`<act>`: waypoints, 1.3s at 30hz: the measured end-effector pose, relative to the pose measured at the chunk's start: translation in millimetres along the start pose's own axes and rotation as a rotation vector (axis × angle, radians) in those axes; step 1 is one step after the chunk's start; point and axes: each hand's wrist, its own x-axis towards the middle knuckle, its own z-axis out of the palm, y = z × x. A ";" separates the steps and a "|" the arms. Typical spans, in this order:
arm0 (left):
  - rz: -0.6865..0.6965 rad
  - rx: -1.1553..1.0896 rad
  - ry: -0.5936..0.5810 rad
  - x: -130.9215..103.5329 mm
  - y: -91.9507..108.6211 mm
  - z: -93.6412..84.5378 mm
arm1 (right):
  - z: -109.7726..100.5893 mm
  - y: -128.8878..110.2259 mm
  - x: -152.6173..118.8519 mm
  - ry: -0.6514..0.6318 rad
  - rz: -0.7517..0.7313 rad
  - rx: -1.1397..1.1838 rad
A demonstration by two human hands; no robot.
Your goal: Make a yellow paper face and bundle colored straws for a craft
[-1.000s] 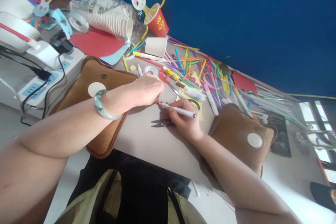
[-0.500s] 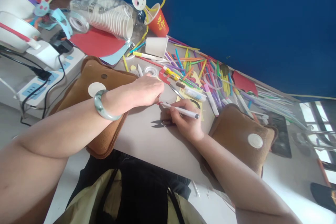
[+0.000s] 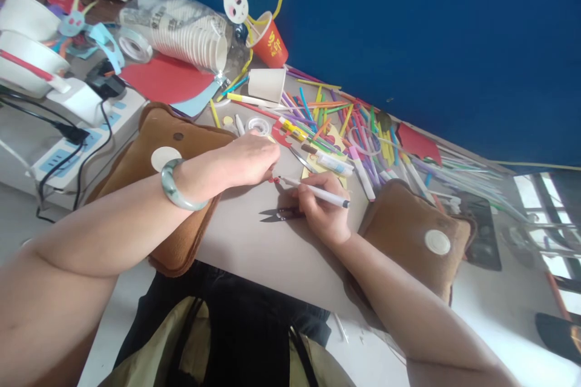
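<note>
My right hand (image 3: pixel 324 208) grips a white marker (image 3: pixel 327 196) with a dark end, its tip pointing left. Just beyond that tip is a small red piece (image 3: pixel 274 180), at the fingertips of my left hand (image 3: pixel 254 160). The left fingers are bent and pinched together on it, and the hand hides most of its shape. Below the marker, dark thread snips (image 3: pixel 276 216) lie on the table (image 3: pixel 267 254), partly under my right hand. A pale green bangle (image 3: pixel 175 187) circles my left wrist.
Brown cushions (image 3: pixel 181 127) (image 3: pixel 415 230) lie under or beside both forearms. Behind the hands are many coloured straws (image 3: pixel 318 103), a tape roll (image 3: pixel 258 126), a tipped paper cup (image 3: pixel 267 84) and a red cup (image 3: pixel 272 42) with a rabbit figure. A power strip (image 3: pixel 68 157) is at left.
The marker and my right hand have shifted slightly right, opening a small gap between the tip and the red piece. My left hand keeps nearly the same pose. The view has shifted slightly.
</note>
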 end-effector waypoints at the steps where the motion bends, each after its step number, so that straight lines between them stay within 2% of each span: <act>1: -0.003 -0.002 -0.002 -0.1 -0.1 0.3 | -0.4 -0.6 -0.2 0.023 -0.008 -0.005; 5: -0.001 0.014 0.004 0.2 0.8 0.1 | -1.2 -2.3 0.5 0.034 -0.023 -0.018; 13: 0.006 0.051 0.005 0.9 2.7 0.1 | -0.3 -0.3 4.4 -0.089 -0.061 -0.026; 21: -0.006 0.020 -0.036 2.9 2.5 -2.9 | 0.7 1.4 4.3 -0.107 -0.069 -0.011; 39: -0.003 -0.008 0.006 3.7 -2.2 4.2 | -0.2 -0.9 5.0 -0.132 -0.055 0.007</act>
